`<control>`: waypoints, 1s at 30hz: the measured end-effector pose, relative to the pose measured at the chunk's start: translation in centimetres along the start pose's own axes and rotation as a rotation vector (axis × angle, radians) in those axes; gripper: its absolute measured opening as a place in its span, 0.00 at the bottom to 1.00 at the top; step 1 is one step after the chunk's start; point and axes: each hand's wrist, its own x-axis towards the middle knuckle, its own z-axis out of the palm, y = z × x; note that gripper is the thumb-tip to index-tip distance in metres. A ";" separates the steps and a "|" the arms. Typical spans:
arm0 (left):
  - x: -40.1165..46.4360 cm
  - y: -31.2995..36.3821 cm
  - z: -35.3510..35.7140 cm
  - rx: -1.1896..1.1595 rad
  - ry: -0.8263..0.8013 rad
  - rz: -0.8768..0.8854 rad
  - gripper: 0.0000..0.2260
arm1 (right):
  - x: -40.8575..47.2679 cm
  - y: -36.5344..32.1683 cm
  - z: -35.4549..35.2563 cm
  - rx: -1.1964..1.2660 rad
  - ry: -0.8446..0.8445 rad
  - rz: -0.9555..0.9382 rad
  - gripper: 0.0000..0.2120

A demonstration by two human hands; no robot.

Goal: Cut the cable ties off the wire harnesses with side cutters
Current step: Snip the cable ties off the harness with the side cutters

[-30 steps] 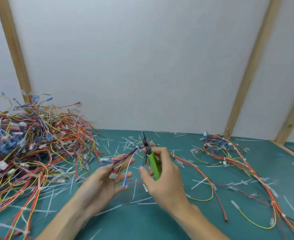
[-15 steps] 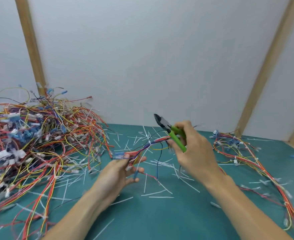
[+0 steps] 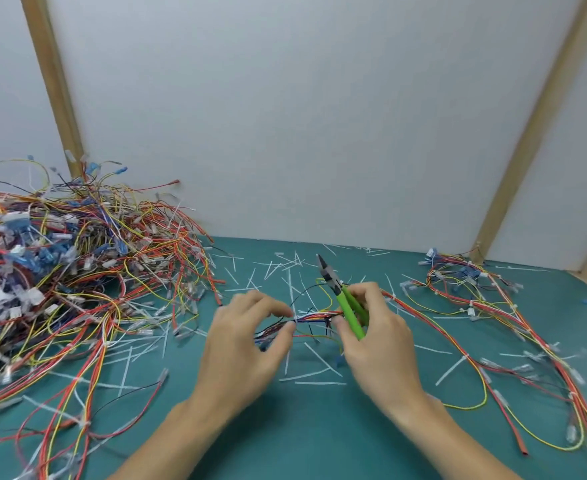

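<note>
A thin wire harness [image 3: 314, 317] of red, blue and yellow wires stretches between my two hands above the green mat. My left hand [image 3: 247, 344] pinches its left end between thumb and fingertips. My right hand [image 3: 376, 337] grips the green-handled side cutters [image 3: 345, 303], whose dark jaws point up and away from the bundle, and its thumb and fingertip also hold the harness's right end. The rest of this harness trails off to the right as long red and yellow wires [image 3: 486, 344]. I cannot make out a cable tie on the held stretch.
A big heap of tangled harnesses [image 3: 67, 271] fills the left of the mat. A smaller bundle [image 3: 458, 278] lies at the back right. Several cut white tie pieces [image 3: 312, 374] litter the green mat [image 3: 319, 441]. A white wall with wooden battens [image 3: 534, 129] closes the back.
My right hand with the cutters has come down to the harness and taken its right end. My left hand shifted along the bundle, which is now pulled straight between both hands.
</note>
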 end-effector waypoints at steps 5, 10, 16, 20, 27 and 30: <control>-0.2 -0.9 0.3 -0.142 -0.105 -0.138 0.03 | -0.7 0.4 0.1 0.195 0.024 0.064 0.16; -0.1 -0.8 0.4 -0.168 -0.133 -0.252 0.17 | -1.4 0.1 0.4 0.241 0.019 0.031 0.16; -0.2 -1.5 0.5 -0.082 -0.236 -0.380 0.10 | -2.0 -0.2 0.7 0.269 0.012 -0.018 0.17; 0.2 -0.4 -0.1 -0.287 -0.018 -0.348 0.05 | -2.0 -0.2 0.8 0.251 0.029 -0.029 0.17; -0.1 0.7 -0.2 -0.376 -0.074 -0.229 0.08 | -1.5 0.5 0.9 0.290 0.086 0.047 0.14; 0.0 0.4 -0.1 -0.329 -0.105 -0.199 0.06 | -1.4 0.6 0.8 0.298 0.087 0.065 0.14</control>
